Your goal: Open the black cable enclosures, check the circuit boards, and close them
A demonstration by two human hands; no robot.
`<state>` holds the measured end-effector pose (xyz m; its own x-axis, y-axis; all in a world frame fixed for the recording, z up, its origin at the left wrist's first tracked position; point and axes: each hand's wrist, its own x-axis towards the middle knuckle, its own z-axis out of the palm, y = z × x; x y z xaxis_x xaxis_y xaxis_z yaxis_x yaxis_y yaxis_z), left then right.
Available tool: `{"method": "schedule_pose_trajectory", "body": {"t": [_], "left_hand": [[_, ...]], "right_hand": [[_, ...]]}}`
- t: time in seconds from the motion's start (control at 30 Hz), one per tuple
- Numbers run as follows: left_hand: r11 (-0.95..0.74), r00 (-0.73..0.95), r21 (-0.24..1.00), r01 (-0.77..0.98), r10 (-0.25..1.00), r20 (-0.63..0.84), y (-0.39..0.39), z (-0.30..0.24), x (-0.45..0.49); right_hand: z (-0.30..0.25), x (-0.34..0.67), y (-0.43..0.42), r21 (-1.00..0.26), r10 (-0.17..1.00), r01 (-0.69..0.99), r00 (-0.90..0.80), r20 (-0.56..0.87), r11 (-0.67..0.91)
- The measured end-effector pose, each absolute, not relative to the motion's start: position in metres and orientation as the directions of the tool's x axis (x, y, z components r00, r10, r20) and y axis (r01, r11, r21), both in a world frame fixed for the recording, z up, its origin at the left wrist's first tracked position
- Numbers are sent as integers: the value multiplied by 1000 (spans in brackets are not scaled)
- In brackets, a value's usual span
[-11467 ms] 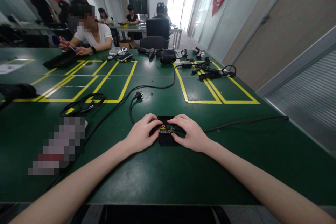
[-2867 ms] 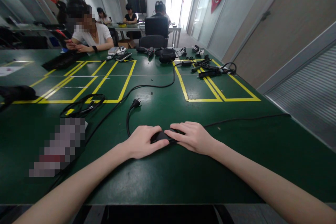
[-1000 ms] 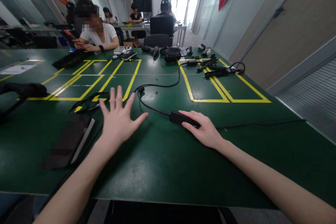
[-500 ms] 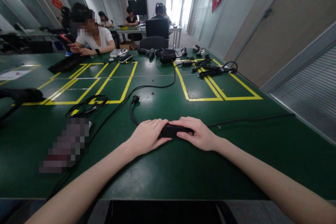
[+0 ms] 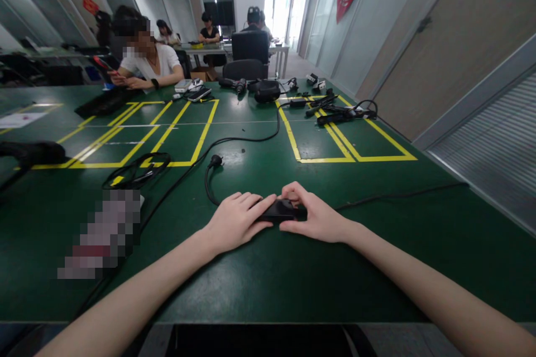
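Observation:
A black power adapter (image 5: 277,211) lies on the green table between my two hands. Its left end is under my left hand (image 5: 238,216), whose fingers rest over the top while the thumb presses the near side. Round the right end curls my right hand (image 5: 317,213), thumb along the near edge and forefinger bent and raised; part of its grip is hidden. From the left side a short black cord runs to a plug (image 5: 215,161) that lies beyond my left hand. On the right a thin black cable (image 5: 389,194) stretches towards the table's right edge.
Yellow tape outlines (image 5: 326,159) mark the table. A coiled black cable (image 5: 138,170) and a blurred-out object (image 5: 103,234) lie to the left. Farther back are a drill (image 5: 239,87), a black case (image 5: 267,91) and bundled cables (image 5: 341,115). A person (image 5: 146,64) sits across the table.
My right hand has loosened and shifted, its forefinger now bent and lifted, showing more of the adapter's top. My left fingers have stretched farther over the adapter.

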<state>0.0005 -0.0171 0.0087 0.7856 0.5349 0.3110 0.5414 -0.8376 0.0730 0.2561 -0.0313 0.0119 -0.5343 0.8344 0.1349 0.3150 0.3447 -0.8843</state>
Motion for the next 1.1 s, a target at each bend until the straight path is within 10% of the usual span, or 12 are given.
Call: {"method": "schedule_pose_trajectory", "body": {"t": [0.17, 0.3, 0.47, 0.6, 0.8, 1.1], "left_hand": [[-775, 735, 233, 588, 632, 246, -20, 3, 3], [-792, 707, 244, 559, 609, 359, -18, 7, 2], [-754, 561, 78, 652, 549, 619, -13, 18, -7], [-758, 590, 94, 646, 573, 568, -9, 12, -12], [-758, 610, 158, 633, 614, 501, -8, 2, -9], [-760, 592, 212, 615, 622, 512, -5, 2, -12]], "right_hand": [[7, 256, -29, -699, 750, 415, -605, 266, 582], [14, 264, -23, -794, 807, 376, -544, 229, 478], [31, 302, 2, -973, 983, 152, -95, 158, 172], [42, 346, 23, -955, 883, -24, 389, 262, 294], [28, 405, 39, -799, 567, 548, 586, 579, 249], [-8, 431, 41, -560, 822, 812, 427, 376, -165]]}}
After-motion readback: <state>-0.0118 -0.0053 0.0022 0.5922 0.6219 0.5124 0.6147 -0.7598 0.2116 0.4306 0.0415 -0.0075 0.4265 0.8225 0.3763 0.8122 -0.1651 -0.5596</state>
